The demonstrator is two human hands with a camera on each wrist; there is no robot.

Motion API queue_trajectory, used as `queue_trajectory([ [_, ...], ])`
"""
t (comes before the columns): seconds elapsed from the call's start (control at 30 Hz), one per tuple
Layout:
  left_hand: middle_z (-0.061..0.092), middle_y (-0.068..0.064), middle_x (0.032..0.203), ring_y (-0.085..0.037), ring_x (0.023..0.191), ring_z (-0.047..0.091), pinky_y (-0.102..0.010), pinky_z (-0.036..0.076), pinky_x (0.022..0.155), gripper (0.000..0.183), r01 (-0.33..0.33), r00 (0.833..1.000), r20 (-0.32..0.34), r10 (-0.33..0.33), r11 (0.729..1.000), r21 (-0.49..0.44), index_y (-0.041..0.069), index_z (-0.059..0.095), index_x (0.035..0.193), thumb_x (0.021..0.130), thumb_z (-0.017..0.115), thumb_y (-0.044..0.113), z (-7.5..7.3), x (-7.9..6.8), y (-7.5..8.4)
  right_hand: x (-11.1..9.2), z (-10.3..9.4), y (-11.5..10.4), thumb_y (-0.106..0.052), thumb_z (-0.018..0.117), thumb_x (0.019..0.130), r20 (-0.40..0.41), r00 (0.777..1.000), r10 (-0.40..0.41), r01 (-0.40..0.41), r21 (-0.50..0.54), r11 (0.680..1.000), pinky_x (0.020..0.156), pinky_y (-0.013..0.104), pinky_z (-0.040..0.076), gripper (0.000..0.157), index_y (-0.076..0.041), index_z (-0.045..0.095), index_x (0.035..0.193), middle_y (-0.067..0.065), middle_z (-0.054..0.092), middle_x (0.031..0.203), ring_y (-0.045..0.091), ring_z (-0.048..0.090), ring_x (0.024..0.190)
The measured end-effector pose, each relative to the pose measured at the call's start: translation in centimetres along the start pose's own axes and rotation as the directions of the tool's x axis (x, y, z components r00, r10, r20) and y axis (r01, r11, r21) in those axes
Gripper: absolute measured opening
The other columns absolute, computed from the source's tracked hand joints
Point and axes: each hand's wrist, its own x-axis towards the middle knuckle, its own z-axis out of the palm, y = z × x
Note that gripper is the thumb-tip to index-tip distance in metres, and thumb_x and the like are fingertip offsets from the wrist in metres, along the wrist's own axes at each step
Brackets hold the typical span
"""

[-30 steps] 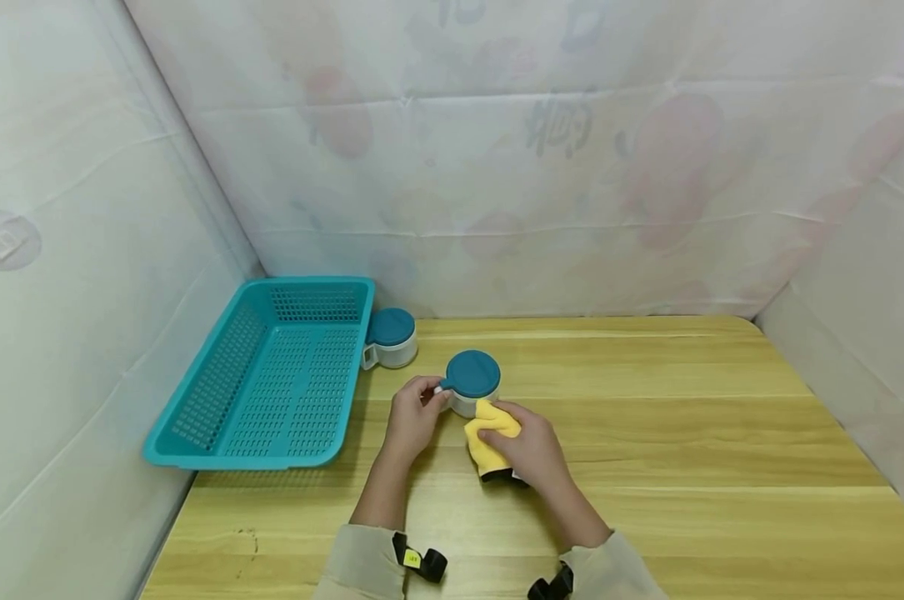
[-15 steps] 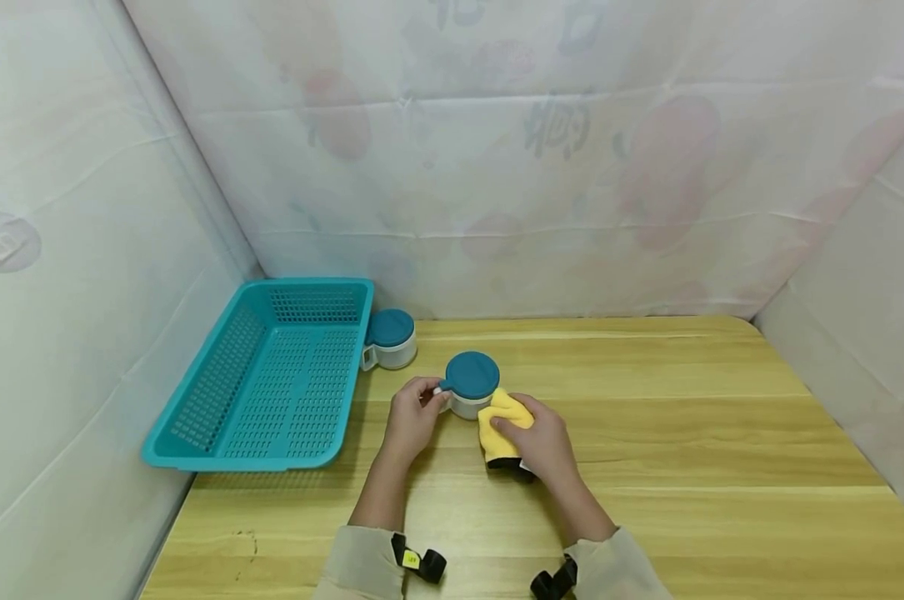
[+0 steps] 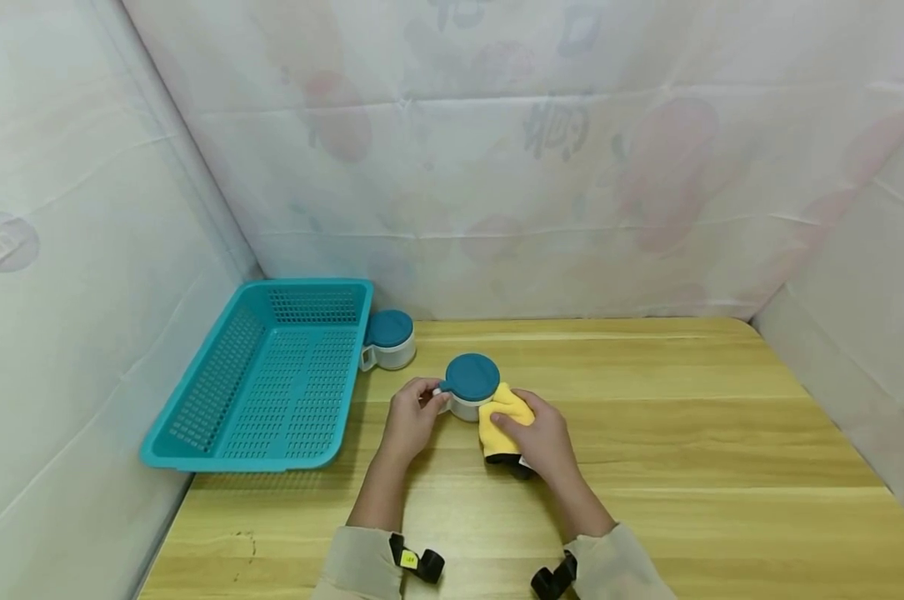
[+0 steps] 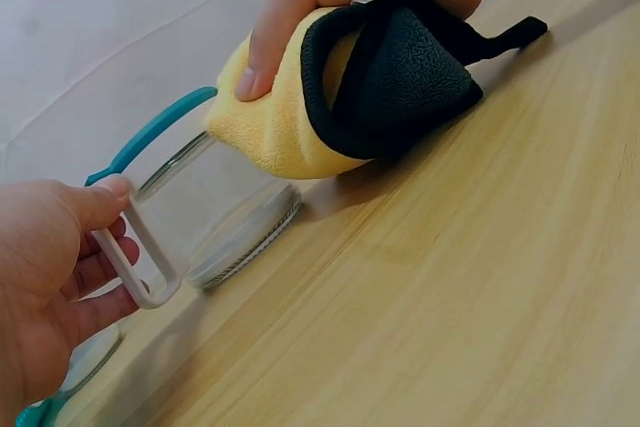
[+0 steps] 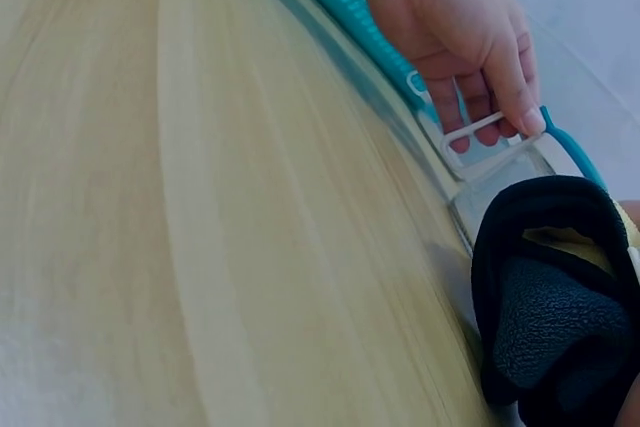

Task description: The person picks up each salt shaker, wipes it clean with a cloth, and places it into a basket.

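A clear jar (image 3: 466, 408) with a white handle and a blue lid (image 3: 472, 377) stands upright on the table. My left hand (image 3: 412, 417) grips the jar's white handle (image 4: 150, 257), the thumb up by the lid's tab. In my right hand (image 3: 545, 433) is a folded cloth (image 3: 506, 421), yellow on one side and dark on the other with a black edge. The cloth presses against the jar's right side, near the lid's rim in the left wrist view. Part of the jar is hidden behind the cloth.
A teal perforated basket (image 3: 342, 417) stands at the table's left. Right beside it is a second lidded jar (image 3: 393, 354) of the same kind, its handle toward the basket. Printed white sheets (image 3: 496, 167) enclose the wooden table (image 3: 684, 433) at the back and sides.
My right hand has shifted the cloth a little right, from the jar's front to its right side, and slightly up. My left hand and the jar have stayed in place.
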Motion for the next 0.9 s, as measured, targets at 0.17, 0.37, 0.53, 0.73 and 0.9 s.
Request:
queue_trajectory([
  [0.17,0.066,-0.004,0.104,-0.017,0.095,0.061,-0.025,0.056,0.079,0.020,-0.011,1.000,0.002,0.011,1.000,-0.003,0.007,0.069,0.111,0.094,0.066,0.016,0.0,0.0,-0.1,-0.1,0.1,0.1,-0.040,0.078,0.083,0.025,1.000,-0.011,0.011,-0.006,1.000,0.070,0.027,0.053,0.060,-0.017,0.059,0.135,0.008,0.064,0.125,0.018,0.063,0.089],
  [0.37,0.066,-0.003,0.104,-0.016,0.096,0.061,-0.024,0.056,0.078,0.021,-0.014,1.000,0.000,0.014,1.000,0.012,0.007,0.069,0.112,0.095,0.064,0.018,-0.1,0.1,-0.3,-0.5,0.2,0.1,-0.037,0.081,0.080,0.051,0.996,-0.068,0.070,-0.045,0.997,0.069,0.028,0.052,0.057,-0.017,0.063,0.131,0.006,0.067,0.118,0.017,0.062,0.086],
  [0.53,0.065,-0.003,0.104,-0.017,0.095,0.061,-0.024,0.056,0.077,0.020,-0.025,1.000,0.000,0.025,1.000,0.013,0.007,0.069,0.112,0.095,0.064,0.017,-0.3,0.1,-0.2,-1.1,0.4,-0.2,-0.033,0.082,0.080,0.103,0.985,-0.138,0.146,-0.083,0.986,0.068,0.029,0.052,0.053,-0.017,0.066,0.128,0.004,0.068,0.122,0.012,0.061,0.082],
  [0.73,0.065,-0.003,0.104,-0.016,0.097,0.061,-0.023,0.056,0.079,0.020,-0.024,1.000,0.011,0.024,1.000,0.002,0.008,0.068,0.113,0.096,0.063,0.017,-0.5,0.1,-0.4,-1.5,0.7,-0.4,-0.031,0.083,0.080,0.154,0.974,-0.168,0.183,-0.089,0.979,0.067,0.028,0.052,0.051,-0.020,0.067,0.127,0.002,0.069,0.120,0.008,0.060,0.075],
  [0.9,0.064,-0.003,0.106,-0.017,0.099,0.062,-0.024,0.056,0.080,0.020,-0.030,0.999,0.019,0.030,1.000,-0.008,0.008,0.068,0.113,0.097,0.062,0.017,-0.6,0.2,-0.6,-1.4,0.6,-0.4,-0.031,0.083,0.079,0.154,0.977,-0.144,0.157,-0.073,0.985,0.066,0.029,0.052,0.052,-0.021,0.066,0.127,0.002,0.068,0.119,0.010,0.060,0.074],
])
